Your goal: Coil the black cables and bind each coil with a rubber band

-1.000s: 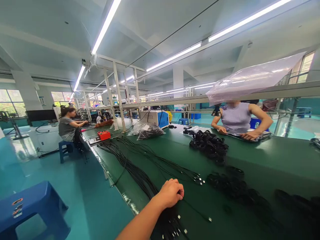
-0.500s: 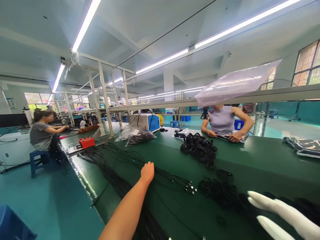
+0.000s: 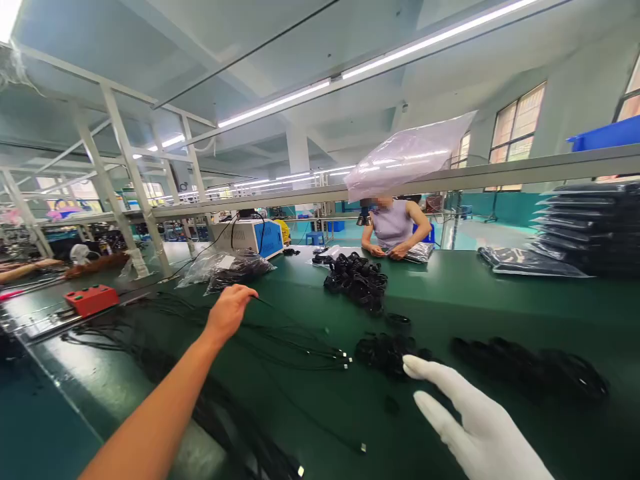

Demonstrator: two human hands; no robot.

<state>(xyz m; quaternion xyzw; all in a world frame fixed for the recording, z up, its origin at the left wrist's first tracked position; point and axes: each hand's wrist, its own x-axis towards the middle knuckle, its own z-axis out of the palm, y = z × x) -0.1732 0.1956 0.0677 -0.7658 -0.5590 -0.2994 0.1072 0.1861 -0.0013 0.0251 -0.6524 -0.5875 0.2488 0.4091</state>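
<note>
**Two hands over black cables on a green surface**

The heap of coiled cables (image 3: 356,283) sits mid-way along the green surface (image 3: 500,307) and serves as the marker for everything else.

Left of that heap, the bare left hand (image 3: 230,312) reaches out, palm down, over the loose cables (image 3: 280,340). These lie in long strands running from the left of the heap to a point in front of it, where their metal plug ends (image 3: 344,360) cluster. The grip of this hand is curled, fingers bent toward the thumb at one thin strand; whether it pinches that strand cannot be told.

In front of the heap and slightly to its right, the right hand (image 3: 470,420) wears a white glove. Its grip is spread, fingers apart and straight, holding nothing. Its forefinger tip is just beside the small coils (image 3: 385,350), which lie directly in front of the heap. A longer row of coils (image 3: 525,367) stretches to the right of the heap.

Far left of the heap stands a red box (image 3: 91,299). Behind the heap on the left lie clear bags of cable (image 3: 225,267) and a blue-and-white machine (image 3: 250,237). Behind the heap on the right a co-worker (image 3: 395,223) sits with both hands on a bagged pack. Far right of the heap rises a stack of bagged packs (image 3: 590,227).
</note>
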